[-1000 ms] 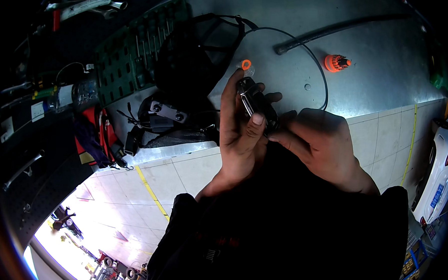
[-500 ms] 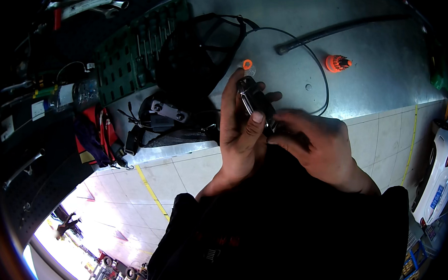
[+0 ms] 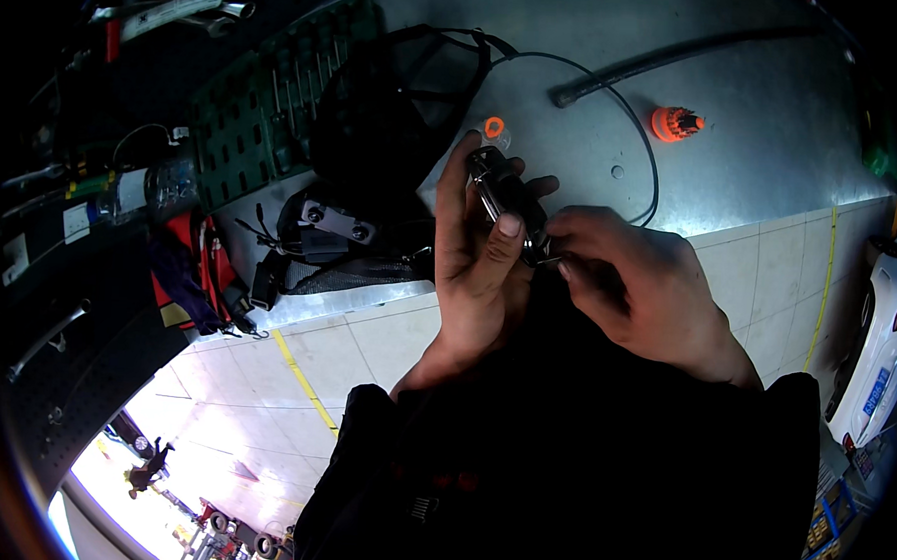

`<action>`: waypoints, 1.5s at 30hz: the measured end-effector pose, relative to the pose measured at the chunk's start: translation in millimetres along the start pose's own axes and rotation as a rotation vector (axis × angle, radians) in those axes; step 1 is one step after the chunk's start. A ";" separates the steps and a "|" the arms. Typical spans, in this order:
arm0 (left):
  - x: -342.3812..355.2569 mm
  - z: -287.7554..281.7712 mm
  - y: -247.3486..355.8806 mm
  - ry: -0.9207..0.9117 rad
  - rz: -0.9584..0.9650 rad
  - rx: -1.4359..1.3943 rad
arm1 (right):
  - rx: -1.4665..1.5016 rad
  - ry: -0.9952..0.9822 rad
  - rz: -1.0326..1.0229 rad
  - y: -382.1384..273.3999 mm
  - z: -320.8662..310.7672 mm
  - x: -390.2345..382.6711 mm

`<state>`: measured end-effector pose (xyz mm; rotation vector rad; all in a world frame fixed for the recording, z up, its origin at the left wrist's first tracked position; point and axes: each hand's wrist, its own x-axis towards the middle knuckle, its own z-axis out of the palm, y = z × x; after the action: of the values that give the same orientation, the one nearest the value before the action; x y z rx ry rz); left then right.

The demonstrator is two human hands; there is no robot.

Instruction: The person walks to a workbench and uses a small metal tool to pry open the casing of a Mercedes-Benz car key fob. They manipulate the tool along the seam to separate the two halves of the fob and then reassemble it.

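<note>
My left hand [image 3: 474,266] is closed round a small black car key fob [image 3: 512,198] with a shiny metal edge. The thumb presses along its side, and the fingertips show beyond its far edge. At the fob's near end, my right hand [image 3: 639,278] is closed, thumb and fingers pinched together. A thin, light sliver shows between those fingertips; too little of it is visible to name it. Just past the left fingertips, on the metal bench, lies an orange ring [image 3: 493,128] beside a small clear piece.
The metal bench [image 3: 746,123] carries an orange bit holder [image 3: 676,124], a black hose [image 3: 668,61], a thin cable and a small round disc [image 3: 617,172]. A green screwdriver tray [image 3: 237,121], black straps and a grey device [image 3: 337,223] lie left. A white car [image 3: 871,349] stands right.
Both hands keep their hold near the fob, which has shifted slightly left. The right fingertips have opened a little, showing the thin sliver. In the far lower left, a distant person has moved.
</note>
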<state>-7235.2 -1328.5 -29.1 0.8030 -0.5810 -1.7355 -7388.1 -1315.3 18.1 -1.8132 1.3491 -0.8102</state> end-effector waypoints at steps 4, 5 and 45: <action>0.8 -1.1 1.0 -0.011 -0.006 -0.002 | -0.093 -0.015 -0.002 1.2 -3.2 0.5; 0.9 -1.7 1.2 -0.013 -0.009 0.000 | -0.102 0.009 -0.024 1.6 -2.8 1.5; -2.8 -5.4 -8.8 -0.028 0.003 0.068 | -0.141 0.042 -0.011 5.6 9.1 -2.1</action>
<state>-7236.1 -1323.2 -38.3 0.8260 -0.6634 -1.7345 -7384.0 -1312.7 8.3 -1.9232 1.4562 -0.7801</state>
